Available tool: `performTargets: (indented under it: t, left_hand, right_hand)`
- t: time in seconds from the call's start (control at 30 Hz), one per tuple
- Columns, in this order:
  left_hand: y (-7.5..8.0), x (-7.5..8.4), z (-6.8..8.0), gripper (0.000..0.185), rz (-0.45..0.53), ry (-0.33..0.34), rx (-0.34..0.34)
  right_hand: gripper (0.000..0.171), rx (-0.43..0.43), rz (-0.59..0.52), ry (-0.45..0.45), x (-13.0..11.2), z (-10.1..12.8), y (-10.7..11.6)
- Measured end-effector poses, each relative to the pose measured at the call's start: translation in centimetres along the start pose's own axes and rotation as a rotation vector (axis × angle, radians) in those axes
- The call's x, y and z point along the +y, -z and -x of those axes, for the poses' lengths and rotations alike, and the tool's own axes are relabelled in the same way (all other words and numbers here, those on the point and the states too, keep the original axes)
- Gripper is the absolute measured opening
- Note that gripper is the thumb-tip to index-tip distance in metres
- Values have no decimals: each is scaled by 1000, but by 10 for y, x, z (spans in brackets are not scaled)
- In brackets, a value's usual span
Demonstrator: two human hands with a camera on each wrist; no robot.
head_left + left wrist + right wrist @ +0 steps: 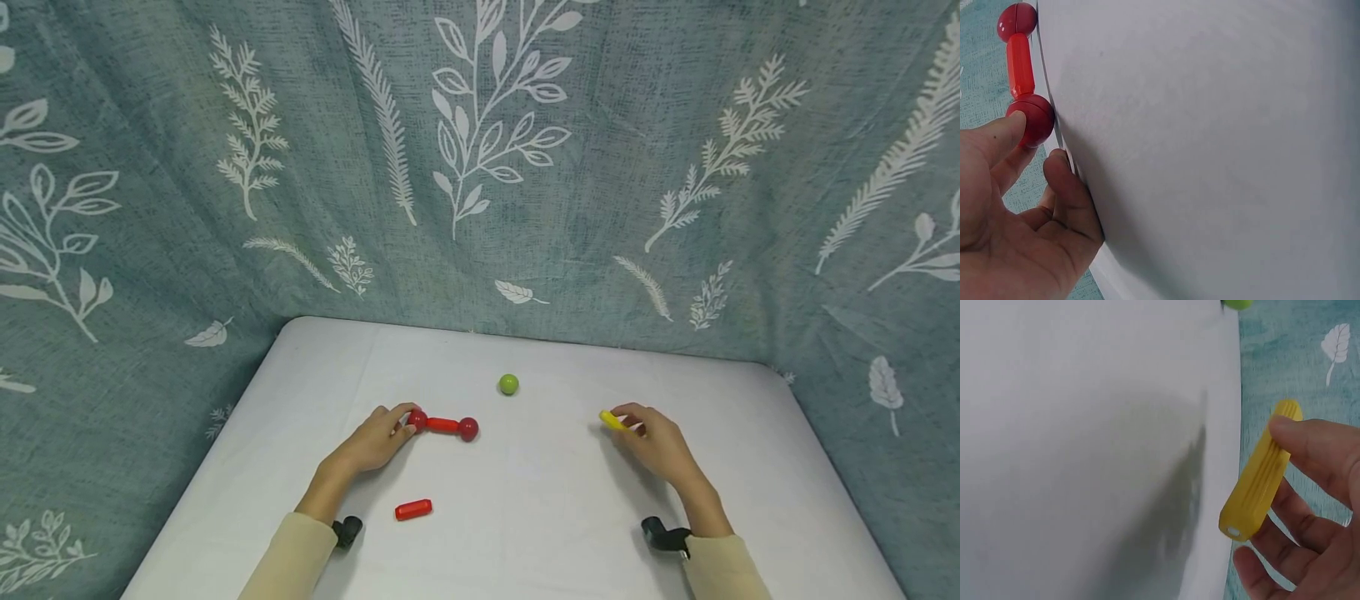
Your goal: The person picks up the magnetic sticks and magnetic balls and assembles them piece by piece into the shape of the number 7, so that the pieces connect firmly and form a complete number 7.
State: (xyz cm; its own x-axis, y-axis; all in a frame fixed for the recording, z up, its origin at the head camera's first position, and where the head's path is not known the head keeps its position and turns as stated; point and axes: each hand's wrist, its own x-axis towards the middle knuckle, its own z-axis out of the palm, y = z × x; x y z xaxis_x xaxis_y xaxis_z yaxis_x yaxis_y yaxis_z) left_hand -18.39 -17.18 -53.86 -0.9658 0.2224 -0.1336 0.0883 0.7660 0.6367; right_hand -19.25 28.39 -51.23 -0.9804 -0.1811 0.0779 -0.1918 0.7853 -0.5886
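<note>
Broadly, teal fabric with white leaf prints (615, 150) hangs behind a white table (525, 517) that stretches between the left hand (372, 440) and right hand (654, 443), both well inside its side edges. The left thumb and finger pinch one ball of a red barbell-shaped piece (442, 426); the right ones pinch a ridged yellow rod (1257, 481), lifted. A short red rod (413, 509) lies nearer the front, a green ball (508, 384) toward the far edge.

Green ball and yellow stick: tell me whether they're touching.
Apart. The head view shows a wide stretch of white table between the green ball and the yellow stick.
</note>
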Motion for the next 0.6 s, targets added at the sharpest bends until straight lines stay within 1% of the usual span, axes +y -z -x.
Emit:
performTargets:
  t: [0.2, 0.27, 0.37, 0.4, 0.5, 0.6]
  left_hand:
    - [1, 1, 0, 33, 0, -1, -1]
    - [1, 1, 1, 34, -1, -1, -2]
    - [1, 1, 0, 35, -3, 0, -2]
    - [0, 1, 0, 35, -3, 1, -3]
    - [0, 0, 0, 34, 0, -1, -4]
    - [0, 0, -1, 33, 4, -4, -4]
  right_hand:
    - [32, -44, -146, -96, -10, 0, -9]
    - [33, -62, -211, -121, -15, 1, -14]
    - [34, -84, -308, -127, -22, 1, -21]
    - [34, -95, -339, -128, -30, 2, -21]
    - [35, -109, -401, -134, -39, 2, -29]
    - [36, -132, -460, -166, -49, 1, -38]
